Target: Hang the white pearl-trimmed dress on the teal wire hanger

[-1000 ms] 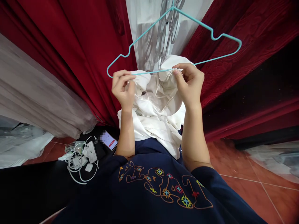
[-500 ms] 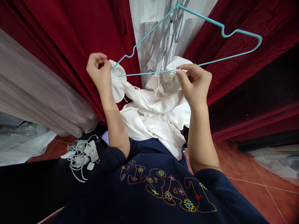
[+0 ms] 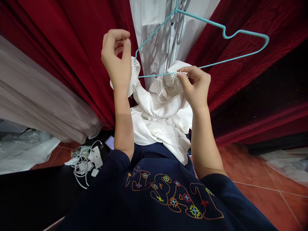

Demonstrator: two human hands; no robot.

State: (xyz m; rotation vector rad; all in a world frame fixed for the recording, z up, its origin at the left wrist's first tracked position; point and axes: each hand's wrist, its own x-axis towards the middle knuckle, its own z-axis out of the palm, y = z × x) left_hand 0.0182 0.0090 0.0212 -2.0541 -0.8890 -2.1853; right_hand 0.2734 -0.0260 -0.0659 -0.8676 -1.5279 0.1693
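A white dress [image 3: 156, 131] with a pearl-trimmed neckline lies bunched over my lap, its upper part raised in front of me. One end of a light blue hanger [image 3: 204, 20] sits inside the dress's left shoulder; the other end sticks out bare to the right. My left hand [image 3: 116, 57] is just above that left shoulder, fingers curled but apart from the thumb, with no cloth between them. Between thumb and fingers, my right hand [image 3: 196, 86] pinches the pearl edge at the other shoulder, close to the hanger's lower bar.
Red curtains [image 3: 84, 41] hang on both sides, with a pale sheer curtain [image 3: 43, 86] at the left. Tangled white cables [image 3: 81, 166], a white power strip [image 3: 96, 157] and a phone [image 3: 110, 142] lie on a black surface. Red tiles [image 3: 260, 192] cover the floor at right.
My left hand has moved up and right, and its fingers have come off the cloth. The left shoulder now sits further along the hanger. My right hand has shifted slightly left, still pinching.
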